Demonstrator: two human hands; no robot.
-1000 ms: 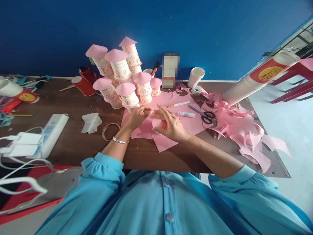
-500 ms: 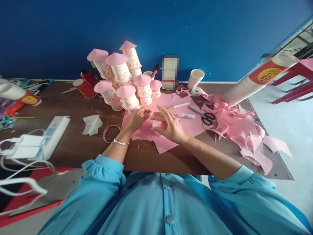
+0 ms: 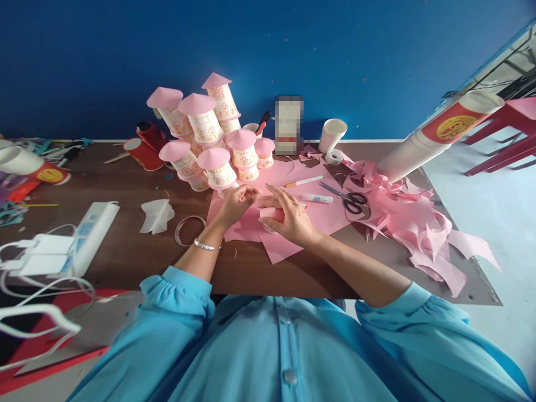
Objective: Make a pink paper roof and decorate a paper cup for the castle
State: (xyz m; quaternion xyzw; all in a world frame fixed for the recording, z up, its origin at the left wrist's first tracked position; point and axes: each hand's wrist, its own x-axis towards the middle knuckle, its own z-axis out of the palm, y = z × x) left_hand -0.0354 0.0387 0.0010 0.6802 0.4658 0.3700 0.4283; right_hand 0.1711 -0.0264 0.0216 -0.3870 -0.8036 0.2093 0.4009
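Observation:
My right hand (image 3: 291, 215) curves around a small pink-topped paper cup piece (image 3: 272, 216), thumb on the near side and fingers over the far side. My left hand (image 3: 238, 204) is in a pinch just left of it; whatever the fingertips hold is too small to make out. Beneath both lies a sheet of pink paper (image 3: 247, 229). Behind my left hand stand several paper-cup towers (image 3: 218, 173) with pink cone roofs and drawn patterns. A glue stick (image 3: 317, 198), a marker (image 3: 304, 182) and scissors (image 3: 347, 198) lie right of my hands.
Pink paper scraps (image 3: 410, 223) pile up at the right, beside a leaning stack of paper cups (image 3: 435, 139). A tape roll (image 3: 334, 157) and a white cup (image 3: 333, 135) stand at the back. At left are a tape ring (image 3: 178, 231), crumpled tissue (image 3: 157, 216) and a power strip (image 3: 92, 237).
My left fingertips have drawn slightly away from my right fingers, leaving a small gap. My right hand stays around the pink-topped cup piece. The view has shifted a little.

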